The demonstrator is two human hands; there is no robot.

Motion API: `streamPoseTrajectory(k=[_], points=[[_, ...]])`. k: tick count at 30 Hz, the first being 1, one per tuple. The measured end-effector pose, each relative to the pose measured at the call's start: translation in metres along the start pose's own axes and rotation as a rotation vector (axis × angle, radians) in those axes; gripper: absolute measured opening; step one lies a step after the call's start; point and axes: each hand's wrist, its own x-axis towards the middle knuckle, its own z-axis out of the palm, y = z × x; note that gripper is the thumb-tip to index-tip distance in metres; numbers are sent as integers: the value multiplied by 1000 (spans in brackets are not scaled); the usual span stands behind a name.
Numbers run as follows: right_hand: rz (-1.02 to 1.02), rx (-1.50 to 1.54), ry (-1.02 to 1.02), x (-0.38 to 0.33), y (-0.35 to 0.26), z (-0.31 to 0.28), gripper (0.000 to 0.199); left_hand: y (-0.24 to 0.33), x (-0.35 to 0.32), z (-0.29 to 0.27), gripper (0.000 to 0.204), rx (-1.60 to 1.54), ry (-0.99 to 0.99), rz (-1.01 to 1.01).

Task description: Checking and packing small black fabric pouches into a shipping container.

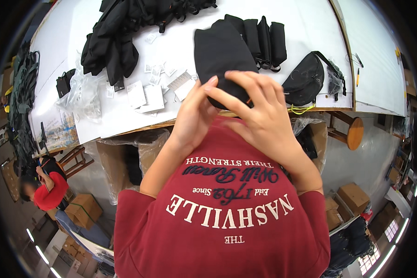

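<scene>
A black fabric bag (pixel 223 48) lies on the white table with its near end raised at the table's front edge, close to my body. My left hand (pixel 194 116) grips the left side of that near end, thumb and fingertips up against the cloth. Over its right side curve the fingers of my right hand (pixel 264 109), closed on the fabric. A small orange detail shows beside the right fingers. Part of the bag's near end is hidden behind both hands. White paper hang tags (pixel 149 96) lie loose to the left of the bag.
Folded black pouches (pixel 277 44) stand behind the bag. To the right is a black waist bag (pixel 306 78). A pile of black bags (pixel 111 44) and clear plastic (pixel 85 99) occupy the left. Below the table stand a wooden stool (pixel 355 133) and cartons; a person in red (pixel 51 192) is at far left.
</scene>
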Motion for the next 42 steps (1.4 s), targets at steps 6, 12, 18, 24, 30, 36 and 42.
streamPoseTrajectory(k=[6, 12, 18, 24, 30, 36, 42], points=[[199, 554, 131, -4, 24, -9, 41, 3, 3, -51, 49, 882, 59, 706], [443, 1323, 128, -22, 19, -5, 35, 29, -8, -68, 39, 1160, -284, 790], [241, 855, -46, -29, 33, -16, 26, 33, -22, -77, 38, 1237, -406, 878], [255, 833, -305, -43, 36, -33, 19, 36, -38, -63, 31, 1265, -510, 530], [189, 844, -386, -41, 39, -48, 20, 47, -27, -49, 18, 962, -455, 165], [303, 795, -415, -41, 49, -52, 22, 52, -7, -34, 17, 834, -355, -343], [719, 1252, -105, -60, 123, -4, 28, 32, 84, -45, 30, 454, -272, -202]])
